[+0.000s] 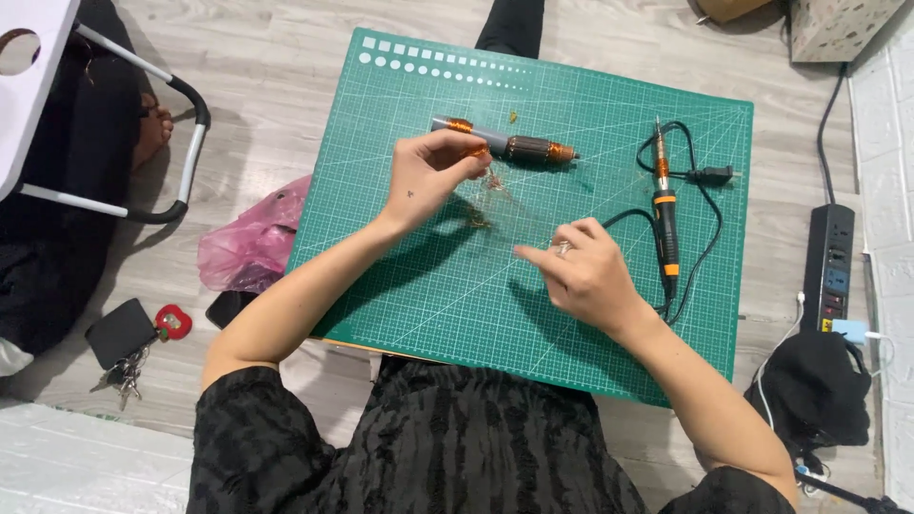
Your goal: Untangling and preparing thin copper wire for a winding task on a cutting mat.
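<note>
Black textured clothing fills the bottom edge, closest to the lens. Going left to right: keys (124, 366) and a pink bag (249, 246) on the floor, then the green cutting mat (457, 305). Left hand (430, 173) has its fingers pinched shut on thin copper wire (490, 181), right beside the motor armature (505, 145). Right hand (588, 271) is loosely curled, can't tell if it's holding wire. Soldering iron (665, 214) lies further right.

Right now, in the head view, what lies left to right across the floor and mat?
Key bunch → pink plastic bag → left hand → motor armature → right hand → soldering iron → power strip.
</note>
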